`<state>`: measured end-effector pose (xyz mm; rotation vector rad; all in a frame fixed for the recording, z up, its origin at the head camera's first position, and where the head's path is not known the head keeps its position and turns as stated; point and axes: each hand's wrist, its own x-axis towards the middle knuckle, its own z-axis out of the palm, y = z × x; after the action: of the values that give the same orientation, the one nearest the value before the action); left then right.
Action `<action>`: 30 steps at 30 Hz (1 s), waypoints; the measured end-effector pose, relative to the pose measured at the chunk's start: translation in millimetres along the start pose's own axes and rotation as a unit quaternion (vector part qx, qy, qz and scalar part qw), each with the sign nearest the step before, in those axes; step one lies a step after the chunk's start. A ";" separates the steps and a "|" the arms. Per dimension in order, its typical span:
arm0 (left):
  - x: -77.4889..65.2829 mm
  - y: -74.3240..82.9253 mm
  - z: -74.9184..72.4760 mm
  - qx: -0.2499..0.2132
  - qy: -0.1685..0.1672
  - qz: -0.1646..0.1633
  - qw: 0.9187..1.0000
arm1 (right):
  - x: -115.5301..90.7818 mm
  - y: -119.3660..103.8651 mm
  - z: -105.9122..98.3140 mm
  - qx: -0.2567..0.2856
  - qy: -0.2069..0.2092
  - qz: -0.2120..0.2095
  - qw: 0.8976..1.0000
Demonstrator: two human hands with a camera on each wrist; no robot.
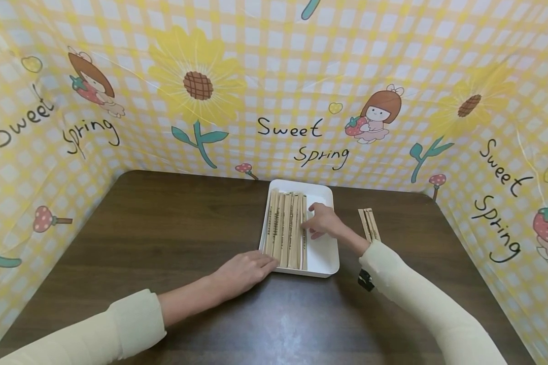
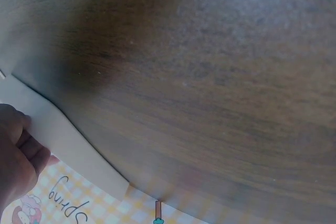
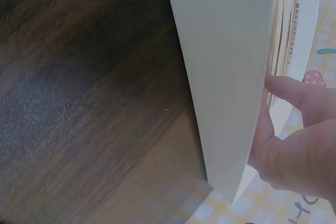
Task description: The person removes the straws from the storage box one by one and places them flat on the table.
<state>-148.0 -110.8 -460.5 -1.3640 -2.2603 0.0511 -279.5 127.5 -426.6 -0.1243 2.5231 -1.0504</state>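
A white tray (image 1: 321, 253) holds a row of paper-wrapped chopsticks (image 1: 285, 230), lying side by side lengthwise along its left part. My left hand (image 1: 244, 272) rests at the tray's near left corner, its fingertips over the rim by the ends of the packets. In the left wrist view its fingers (image 2: 31, 153) lie beside the tray wall. Inside the tray, my right hand (image 1: 321, 220) reaches in with its fingers spread, touching the rightmost packets. The right wrist view shows its fingers (image 3: 286, 86) against the packets' edges, above the tall white side wall.
A few more wrapped chopsticks (image 1: 369, 224) lie on the brown wooden table (image 1: 187, 218) to the right of the tray, partly hidden behind the right forearm. A yellow checked cloth (image 1: 274, 81) with printed figures encloses the table's back and sides. A black wrist device (image 1: 366, 280) hangs under the right sleeve.
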 end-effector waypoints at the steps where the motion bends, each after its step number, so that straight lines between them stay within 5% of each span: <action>1: 0.0 0.1 -0.4 0.001 -0.002 0.000 1.000 | -0.2 -0.2 0.6 -0.002 0.001 -0.001 1.000; 16: 0.7 0.5 0.4 -0.007 0.012 0.000 1.000 | 0.3 -1.9 3.5 -0.040 0.007 -0.002 0.999; 30: 0.9 0.8 -1.0 -0.006 -0.001 0.000 1.000 | -8.6 -4.9 -18.3 -0.012 0.013 -0.008 1.000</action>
<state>-147.2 -109.9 -459.5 -1.3716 -2.2650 0.0402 -279.2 138.1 -408.7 -0.1390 2.5632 -1.0333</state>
